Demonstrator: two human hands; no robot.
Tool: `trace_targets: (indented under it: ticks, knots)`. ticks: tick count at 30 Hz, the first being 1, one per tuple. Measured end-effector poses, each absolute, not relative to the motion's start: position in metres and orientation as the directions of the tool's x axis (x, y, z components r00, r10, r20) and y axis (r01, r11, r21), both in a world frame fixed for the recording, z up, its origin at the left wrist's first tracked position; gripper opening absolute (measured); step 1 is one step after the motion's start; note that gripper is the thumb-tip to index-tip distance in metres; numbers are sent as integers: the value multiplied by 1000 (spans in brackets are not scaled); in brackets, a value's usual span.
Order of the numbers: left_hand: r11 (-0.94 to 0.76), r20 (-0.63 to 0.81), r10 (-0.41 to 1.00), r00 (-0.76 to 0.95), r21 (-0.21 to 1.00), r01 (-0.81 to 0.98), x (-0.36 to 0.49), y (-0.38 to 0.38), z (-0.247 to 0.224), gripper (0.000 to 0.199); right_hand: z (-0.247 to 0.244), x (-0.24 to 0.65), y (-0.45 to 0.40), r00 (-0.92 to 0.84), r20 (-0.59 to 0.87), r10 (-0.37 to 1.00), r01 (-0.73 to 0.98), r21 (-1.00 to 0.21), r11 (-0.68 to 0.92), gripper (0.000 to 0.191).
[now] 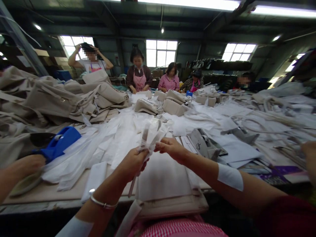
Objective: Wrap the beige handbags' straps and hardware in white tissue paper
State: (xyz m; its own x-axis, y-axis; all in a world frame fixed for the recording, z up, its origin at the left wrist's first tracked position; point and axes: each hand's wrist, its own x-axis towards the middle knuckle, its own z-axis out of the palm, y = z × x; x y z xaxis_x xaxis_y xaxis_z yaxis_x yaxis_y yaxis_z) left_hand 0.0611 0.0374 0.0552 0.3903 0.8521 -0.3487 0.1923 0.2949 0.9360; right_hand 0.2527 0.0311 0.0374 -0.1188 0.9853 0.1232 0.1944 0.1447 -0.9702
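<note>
My left hand (134, 162) is closed around a strap wrapped in white tissue (151, 133), whose wrapped end points up and away from me. A thin beige end of the strap hangs below that hand. At the right side of the wrapping is my right hand (170, 148), its fingers curled and pressed together at the edge of the tissue; what they pinch is too small to make out. Beneath both hands a beige bag (172, 205) lies at the table's front edge, with a white sheet (164, 181) over it.
Beige bags (49, 98) are heaped at the left. A blue tape dispenser (61, 141) stands near another person's hand (29, 166). A grey dispenser (204, 144) is at the right. Several people work across the table; another arm (309, 158) shows at the far right.
</note>
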Motion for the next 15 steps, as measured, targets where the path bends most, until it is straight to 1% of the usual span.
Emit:
trace_targets:
  ticks: [1,2,3,4,5,6,7,8,9,10,12,15]
  knots:
    - [279,-333,870,363,940,195,56,37,60,31,42,259,28,-71,250,966,353,-899,259,42]
    - [260,-318,886,338,943,206,53,37,65,31,48,263,26,-55,409,911,507,-775,378,41]
    - [239,-305,895,327,944,226,51,37,70,30,56,266,24,-92,560,823,633,-605,482,46]
    - [215,-292,898,329,944,251,52,37,75,30,66,266,24,-186,662,726,712,-418,564,52]
    - [179,-272,900,342,944,278,54,37,81,31,77,265,25,-313,701,641,737,-246,629,57]
    - [134,-243,900,363,944,301,57,37,87,31,88,262,28,-445,688,573,716,-111,689,59]
    - [84,-210,898,387,944,318,61,37,95,30,99,258,34,-556,650,518,668,-20,744,57]
    - [33,-176,894,412,943,331,65,37,103,30,110,253,41,-632,617,469,613,28,790,54]
    - [-11,-147,890,431,939,345,69,38,112,30,119,250,50,-676,602,425,558,41,829,49]
    - [-50,-125,886,446,932,359,71,39,121,31,127,248,59,-693,604,394,513,29,858,43]
    - [-111,-92,876,473,917,383,72,41,141,34,139,248,79,-681,631,371,453,-35,891,33]
    - [-199,-8,873,488,907,370,66,40,170,38,148,259,106,-594,677,435,464,-154,873,22]
